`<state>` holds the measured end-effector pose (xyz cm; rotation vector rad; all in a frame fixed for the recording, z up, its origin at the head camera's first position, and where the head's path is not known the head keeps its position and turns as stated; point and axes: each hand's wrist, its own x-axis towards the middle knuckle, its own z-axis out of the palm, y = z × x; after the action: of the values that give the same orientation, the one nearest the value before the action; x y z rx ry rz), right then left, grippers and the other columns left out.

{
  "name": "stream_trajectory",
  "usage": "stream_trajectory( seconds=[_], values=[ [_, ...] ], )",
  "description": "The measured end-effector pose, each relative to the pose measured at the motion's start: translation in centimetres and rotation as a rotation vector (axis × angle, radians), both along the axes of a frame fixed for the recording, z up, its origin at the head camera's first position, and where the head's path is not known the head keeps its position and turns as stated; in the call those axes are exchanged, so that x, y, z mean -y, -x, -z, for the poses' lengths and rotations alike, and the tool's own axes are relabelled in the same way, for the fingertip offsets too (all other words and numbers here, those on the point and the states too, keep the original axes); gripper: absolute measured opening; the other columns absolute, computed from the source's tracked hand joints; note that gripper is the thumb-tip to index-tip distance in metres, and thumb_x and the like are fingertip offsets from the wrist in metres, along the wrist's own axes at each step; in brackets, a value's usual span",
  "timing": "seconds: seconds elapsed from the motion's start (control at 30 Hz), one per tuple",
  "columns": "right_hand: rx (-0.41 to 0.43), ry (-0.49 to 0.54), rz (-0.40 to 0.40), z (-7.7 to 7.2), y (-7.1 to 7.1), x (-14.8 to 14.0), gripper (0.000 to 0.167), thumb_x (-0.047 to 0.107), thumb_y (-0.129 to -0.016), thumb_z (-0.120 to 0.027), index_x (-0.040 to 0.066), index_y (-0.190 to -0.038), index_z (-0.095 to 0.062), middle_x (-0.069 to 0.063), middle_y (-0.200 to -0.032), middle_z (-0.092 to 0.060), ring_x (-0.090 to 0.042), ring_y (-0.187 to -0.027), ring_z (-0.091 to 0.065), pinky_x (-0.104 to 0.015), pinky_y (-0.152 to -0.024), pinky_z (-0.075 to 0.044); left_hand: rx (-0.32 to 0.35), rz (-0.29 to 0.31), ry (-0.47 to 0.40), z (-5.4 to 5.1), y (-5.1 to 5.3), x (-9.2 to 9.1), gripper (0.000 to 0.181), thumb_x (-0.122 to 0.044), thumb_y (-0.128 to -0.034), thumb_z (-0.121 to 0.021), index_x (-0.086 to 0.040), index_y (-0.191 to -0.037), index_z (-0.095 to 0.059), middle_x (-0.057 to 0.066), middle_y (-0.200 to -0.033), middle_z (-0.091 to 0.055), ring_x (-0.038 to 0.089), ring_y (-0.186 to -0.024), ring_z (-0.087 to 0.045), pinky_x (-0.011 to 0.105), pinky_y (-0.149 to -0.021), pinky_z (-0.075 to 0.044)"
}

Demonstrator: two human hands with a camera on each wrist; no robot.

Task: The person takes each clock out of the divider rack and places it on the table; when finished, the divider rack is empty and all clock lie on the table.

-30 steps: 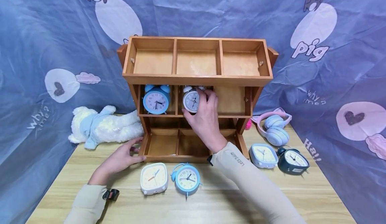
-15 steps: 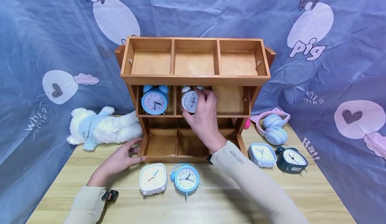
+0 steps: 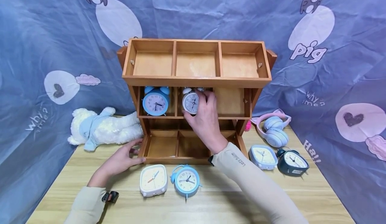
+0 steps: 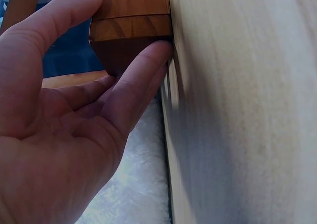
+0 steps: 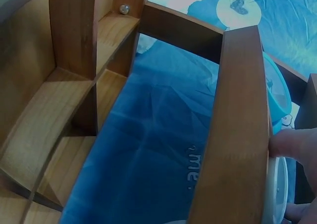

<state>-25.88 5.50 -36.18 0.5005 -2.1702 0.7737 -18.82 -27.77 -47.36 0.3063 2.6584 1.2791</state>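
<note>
My right hand [image 3: 205, 120] holds a white twin-bell alarm clock [image 3: 189, 102] in the middle compartment of the wooden tiered rack's [image 3: 196, 82] second level. Its fingers cover the clock's right side; the thumb lies at the lower edge. In the right wrist view, only an edge of the white clock [image 5: 278, 189] shows beside the fingertips. A blue twin-bell alarm clock [image 3: 155, 103] stands upright in the compartment to the left. Down at the rack's lower left corner, my left hand [image 3: 120, 158] grips the wood, thumb and fingers [image 4: 136, 73] on different sides.
In front of the rack lie a white square clock [image 3: 153, 180] and a light-blue twin-bell clock [image 3: 187, 180]. To the right are a pale-blue clock [image 3: 263, 157], a dark green clock [image 3: 292, 163] and headphones [image 3: 275, 131]. A white plush toy [image 3: 105, 128] lies at left.
</note>
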Motion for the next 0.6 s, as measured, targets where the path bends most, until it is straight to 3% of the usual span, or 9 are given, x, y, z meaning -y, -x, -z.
stream_trajectory(
  seconds=[0.6],
  values=[
    [-0.003,-0.003,-0.045,-0.70,0.10,-0.49,0.079,0.012,-0.079,-0.098,-0.005,-0.146,-0.059,-0.028,-0.140,-0.053,-0.045,-0.130,-0.057,-0.056,-0.112,-0.057,-0.007,-0.003,-0.018,0.04,0.24,-0.05,0.093,-0.027,-0.0983,-0.088,0.005,-0.169,-0.037,0.033,-0.166,-0.050,0.044,-0.132,-0.066,0.032,-0.074,-0.062]
  ],
)
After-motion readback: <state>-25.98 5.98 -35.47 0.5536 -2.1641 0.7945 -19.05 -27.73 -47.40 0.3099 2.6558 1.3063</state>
